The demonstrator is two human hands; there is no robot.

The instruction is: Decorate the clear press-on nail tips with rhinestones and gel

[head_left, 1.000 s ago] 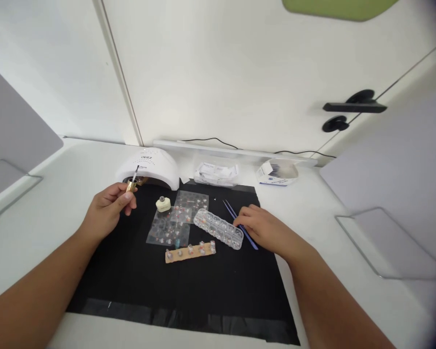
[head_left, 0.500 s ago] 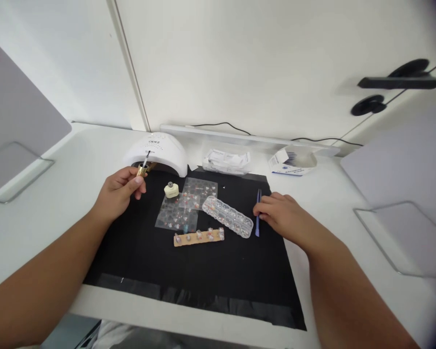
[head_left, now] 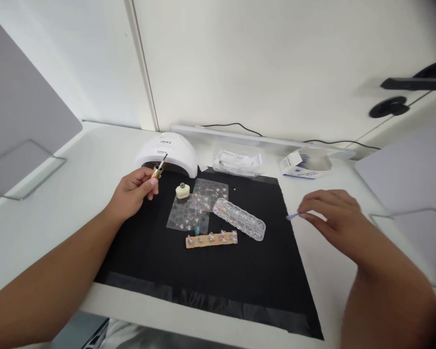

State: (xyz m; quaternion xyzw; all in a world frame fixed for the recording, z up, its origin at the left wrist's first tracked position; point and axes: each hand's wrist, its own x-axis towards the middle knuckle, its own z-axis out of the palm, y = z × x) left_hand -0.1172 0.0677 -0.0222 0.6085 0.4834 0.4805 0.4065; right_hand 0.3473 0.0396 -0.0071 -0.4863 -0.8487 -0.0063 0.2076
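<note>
Gold-capped brush [head_left: 157, 169]: your left hand [head_left: 135, 193] pinches it, bristle tip up, beside the white nail lamp [head_left: 167, 154] at the black mat's [head_left: 210, 276] far-left corner.
Bottle [head_left: 182, 191]: open, upright on the mat, just right of that brush; left hand nearer.
Purple tool [head_left: 292, 216]: your right hand [head_left: 334, 215] pinches it off the mat's right edge, long axis pointing left toward the clear bead box [head_left: 239, 218].
</note>
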